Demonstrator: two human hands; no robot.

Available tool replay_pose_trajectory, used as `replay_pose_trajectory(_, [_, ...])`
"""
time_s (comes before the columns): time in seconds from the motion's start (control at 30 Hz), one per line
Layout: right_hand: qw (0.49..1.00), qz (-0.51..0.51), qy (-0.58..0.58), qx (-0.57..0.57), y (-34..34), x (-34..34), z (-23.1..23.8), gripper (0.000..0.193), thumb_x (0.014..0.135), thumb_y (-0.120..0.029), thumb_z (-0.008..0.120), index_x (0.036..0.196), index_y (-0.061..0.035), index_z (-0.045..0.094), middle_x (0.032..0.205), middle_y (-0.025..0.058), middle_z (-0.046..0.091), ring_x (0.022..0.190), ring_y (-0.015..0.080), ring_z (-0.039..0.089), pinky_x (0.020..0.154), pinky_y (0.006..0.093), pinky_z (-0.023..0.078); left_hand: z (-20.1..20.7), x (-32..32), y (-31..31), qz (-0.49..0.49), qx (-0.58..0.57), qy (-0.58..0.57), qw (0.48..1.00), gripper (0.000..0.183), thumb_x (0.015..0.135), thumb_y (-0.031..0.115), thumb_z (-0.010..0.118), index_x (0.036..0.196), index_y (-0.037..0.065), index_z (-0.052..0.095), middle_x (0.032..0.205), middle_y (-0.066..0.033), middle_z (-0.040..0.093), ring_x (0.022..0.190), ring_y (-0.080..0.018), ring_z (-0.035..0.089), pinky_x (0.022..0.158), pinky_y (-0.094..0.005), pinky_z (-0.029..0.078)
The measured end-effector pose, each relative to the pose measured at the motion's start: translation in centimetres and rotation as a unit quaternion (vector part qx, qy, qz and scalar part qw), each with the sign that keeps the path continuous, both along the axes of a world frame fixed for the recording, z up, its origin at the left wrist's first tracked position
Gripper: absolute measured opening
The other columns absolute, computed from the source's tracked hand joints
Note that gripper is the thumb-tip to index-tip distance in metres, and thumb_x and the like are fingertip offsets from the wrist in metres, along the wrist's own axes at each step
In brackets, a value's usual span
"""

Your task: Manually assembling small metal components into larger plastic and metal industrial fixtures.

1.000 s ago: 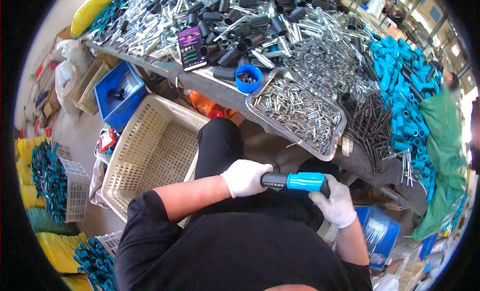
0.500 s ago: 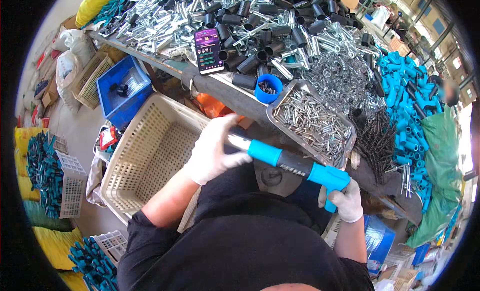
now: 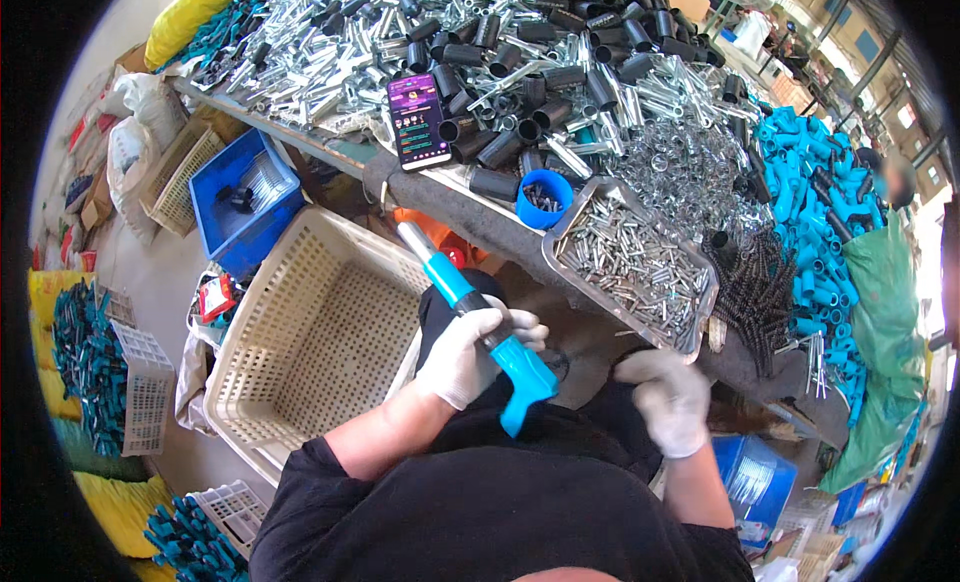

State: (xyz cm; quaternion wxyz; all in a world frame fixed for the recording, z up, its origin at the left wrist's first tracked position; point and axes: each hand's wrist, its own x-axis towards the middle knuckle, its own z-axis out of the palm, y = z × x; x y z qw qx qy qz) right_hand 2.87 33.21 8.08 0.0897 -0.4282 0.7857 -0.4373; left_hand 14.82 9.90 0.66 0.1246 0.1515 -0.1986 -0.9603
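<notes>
My left hand, in a white glove, is wrapped round the dark middle of a turquoise tube-shaped tool with a pistol-like handle. The tool slants in front of my body: its bare metal end points up and left, its handle down and right. My right hand, gloved too and blurred, is off the tool. Its fingers look loosely spread, with nothing seen in them. Just above it is the front corner of a grey tray filled with small metal pins.
A large cream crate stands at my left, with a blue bin beyond it. On the bench lie a phone, a blue cup of small dark parts, heaped metal tubes, black springs and turquoise handles.
My right hand has let go of the tool's handle. My left hand, open near the metal end before, now grips the tool's middle, and the tool has swung steeper and moved left.
</notes>
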Motion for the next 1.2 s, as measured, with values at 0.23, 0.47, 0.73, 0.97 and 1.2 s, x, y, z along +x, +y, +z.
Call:
replay_pose_trajectory(0.23, [0.954,-0.282,0.1,0.007,6.6,-7.6,-3.7,0.014,0.087,-0.002,0.059,0.1,-0.0015,0.065,0.099,0.0127,0.065,0.093,0.0243,0.063,0.085,0.0328,0.047,0.6,-4.6,-1.9,0.093,-0.328,-0.139,0.93,0.022,0.088,0.026,0.064,0.086,0.008,0.053,0.068,-0.0044,0.057,0.061,-0.0143,0.054,0.059,-0.0279,0.04])
replay_pose_trajectory(0.47, [0.931,-0.273,0.219,0.106,6.5,-8.5,-5.3,0.024,0.082,-0.003,0.063,0.106,-0.0043,0.064,0.102,0.0145,0.066,0.097,0.0331,0.061,0.086,0.0409,0.048,0.6,-9.0,-1.0,0.12,-0.394,-0.178,0.894,0.031,0.082,0.022,0.073,0.103,0.002,0.061,0.09,-0.0023,0.063,0.079,-0.0096,0.056,0.074,-0.0276,0.048])
replay_pose_trajectory(0.73, [0.926,-0.214,0.301,0.08,4.7,-8.3,-5.0,0.043,0.066,-0.001,0.065,0.108,-0.0101,0.062,0.101,0.012,0.063,0.098,0.0335,0.058,0.087,0.044,0.043,2.5,-9.6,-1.0,0.037,-0.342,-0.155,0.926,0.013,0.085,0.013,0.061,0.092,0.002,0.057,0.072,-0.007,0.058,0.055,-0.0174,0.056,0.053,-0.0297,0.047])
replay_pose_trajectory(0.97, [0.947,-0.184,0.262,0.009,6.3,-7.6,-5.3,0.037,0.064,-0.011,0.073,0.099,-0.0106,0.063,0.094,0.0086,0.059,0.092,0.0322,0.057,0.088,0.0438,0.043,4.1,-7.1,0.4,0.032,-0.297,-0.216,0.93,0.014,0.084,0.015,0.063,0.084,0.003,0.056,0.069,-0.0068,0.057,0.054,-0.0162,0.055,0.055,-0.0307,0.049])
replay_pose_trajectory(1.2, [0.959,-0.153,0.239,-0.006,7.2,-7.4,-5.7,0.038,0.061,-0.012,0.076,0.097,-0.0117,0.062,0.09,0.0075,0.056,0.089,0.0309,0.056,0.09,0.0466,0.043,4.0,-4.4,1.2,0.011,-0.27,-0.225,0.936,0.017,0.085,0.011,0.061,0.097,0.004,0.051,0.072,-0.0069,0.058,0.054,-0.0158,0.056,0.055,-0.0311,0.051])
